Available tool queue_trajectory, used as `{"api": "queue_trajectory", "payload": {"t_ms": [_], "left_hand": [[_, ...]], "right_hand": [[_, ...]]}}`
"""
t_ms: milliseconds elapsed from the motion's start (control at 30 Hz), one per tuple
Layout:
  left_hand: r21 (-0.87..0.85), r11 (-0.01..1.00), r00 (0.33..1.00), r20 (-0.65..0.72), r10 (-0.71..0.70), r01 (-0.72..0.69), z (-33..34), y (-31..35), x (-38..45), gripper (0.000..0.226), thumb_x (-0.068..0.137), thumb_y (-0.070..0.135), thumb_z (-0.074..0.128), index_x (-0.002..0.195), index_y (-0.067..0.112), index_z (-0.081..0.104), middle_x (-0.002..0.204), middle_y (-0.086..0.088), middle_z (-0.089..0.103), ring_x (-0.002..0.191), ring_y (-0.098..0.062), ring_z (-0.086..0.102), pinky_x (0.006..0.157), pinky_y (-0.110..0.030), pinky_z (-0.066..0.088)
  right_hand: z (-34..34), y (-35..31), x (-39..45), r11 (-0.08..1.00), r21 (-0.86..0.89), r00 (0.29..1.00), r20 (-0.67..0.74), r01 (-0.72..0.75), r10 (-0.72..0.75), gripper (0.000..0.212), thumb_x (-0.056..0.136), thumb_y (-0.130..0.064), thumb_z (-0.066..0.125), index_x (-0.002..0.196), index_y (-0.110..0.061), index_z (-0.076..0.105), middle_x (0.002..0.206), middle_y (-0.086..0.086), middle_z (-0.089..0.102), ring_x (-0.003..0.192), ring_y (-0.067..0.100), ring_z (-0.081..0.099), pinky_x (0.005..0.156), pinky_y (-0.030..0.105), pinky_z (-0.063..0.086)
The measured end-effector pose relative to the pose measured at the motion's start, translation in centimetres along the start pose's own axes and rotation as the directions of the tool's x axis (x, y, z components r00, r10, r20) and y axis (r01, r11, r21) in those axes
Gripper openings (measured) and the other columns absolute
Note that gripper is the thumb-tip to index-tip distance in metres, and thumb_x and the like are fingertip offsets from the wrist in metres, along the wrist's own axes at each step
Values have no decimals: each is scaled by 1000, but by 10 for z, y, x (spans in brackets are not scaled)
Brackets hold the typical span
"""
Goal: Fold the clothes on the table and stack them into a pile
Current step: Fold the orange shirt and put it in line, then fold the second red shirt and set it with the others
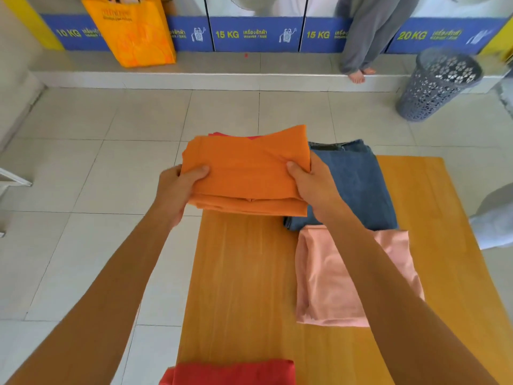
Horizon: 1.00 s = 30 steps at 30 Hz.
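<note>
A folded orange garment [247, 168] is held over the far left end of the wooden table [244, 273]. My left hand [177, 190] grips its left edge and my right hand [313, 184] grips its right edge, thumbs on top. A sliver of red cloth [219, 133] shows behind the orange one. Folded blue jeans [358, 179] lie at the far right of the table. A folded pink garment [327, 287] lies just in front of the jeans, partly under my right forearm. A red garment [236, 373] sits at the near edge.
A grey perforated laundry basket [435, 84] stands on the floor at the far right. An orange bag [133, 31] leans on the washing machines [255, 34]. A person's legs in grey trousers [369, 37] stand on the step. White fabric [497, 218] shows at the right edge.
</note>
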State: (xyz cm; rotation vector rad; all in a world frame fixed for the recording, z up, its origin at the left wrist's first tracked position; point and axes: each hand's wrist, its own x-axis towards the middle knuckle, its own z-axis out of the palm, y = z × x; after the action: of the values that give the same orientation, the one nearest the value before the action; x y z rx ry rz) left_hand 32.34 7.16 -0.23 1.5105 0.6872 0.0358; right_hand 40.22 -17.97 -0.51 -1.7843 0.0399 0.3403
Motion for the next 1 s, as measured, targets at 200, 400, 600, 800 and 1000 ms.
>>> {"api": "queue_trajectory", "payload": {"t_ms": [200, 400, 600, 800, 1000], "left_hand": [[68, 997, 996, -72, 50, -45, 25, 19, 84, 55, 82, 33, 76, 130, 12, 58, 122, -2, 68, 109, -28, 66, 93, -52, 55], [186, 965, 972, -180, -149, 183, 35, -38, 117, 58, 90, 40, 69, 136, 8, 53, 130, -11, 62, 112, -31, 63, 81, -40, 53], [311, 932, 975, -176, -138, 188, 21, -63, 103, 65, 88, 56, 63, 131, 8, 51, 120, -6, 61, 102, -28, 61, 79, -39, 50], [318, 919, 969, -160, -189, 232, -8, -76, 43, 40, 92, 28, 67, 126, 13, 54, 104, -10, 68, 79, -22, 63, 66, -32, 50], [312, 898, 950, -97, -296, 311, -31, -122, -58, 16, 96, 16, 61, 112, 15, 63, 100, -13, 70, 81, -24, 67, 73, -35, 55]], "right_hand": [[10, -5, 83, 997, 42, 998, -16, -68, 69, 39, 100, -22, 57, 139, -16, 52, 118, -1, 59, 106, 19, 58, 90, 36, 50], [22, 42, 109, 966, -116, 971, -85, -232, 223, 28, 97, -28, 59, 113, -6, 60, 112, 12, 66, 95, 27, 62, 85, 47, 54], [24, 51, 108, 978, -128, 977, -159, -165, 144, 29, 95, -31, 62, 111, -7, 62, 91, -1, 60, 83, 20, 59, 70, 36, 51], [27, 52, 78, 976, -137, 967, -218, -167, 135, 30, 92, -29, 63, 119, -17, 56, 106, 1, 63, 90, 21, 64, 75, 41, 58], [11, 64, -19, 972, -140, 958, -243, -190, 153, 22, 93, -20, 61, 115, -23, 56, 84, -11, 60, 73, 7, 60, 58, 19, 44]]}}
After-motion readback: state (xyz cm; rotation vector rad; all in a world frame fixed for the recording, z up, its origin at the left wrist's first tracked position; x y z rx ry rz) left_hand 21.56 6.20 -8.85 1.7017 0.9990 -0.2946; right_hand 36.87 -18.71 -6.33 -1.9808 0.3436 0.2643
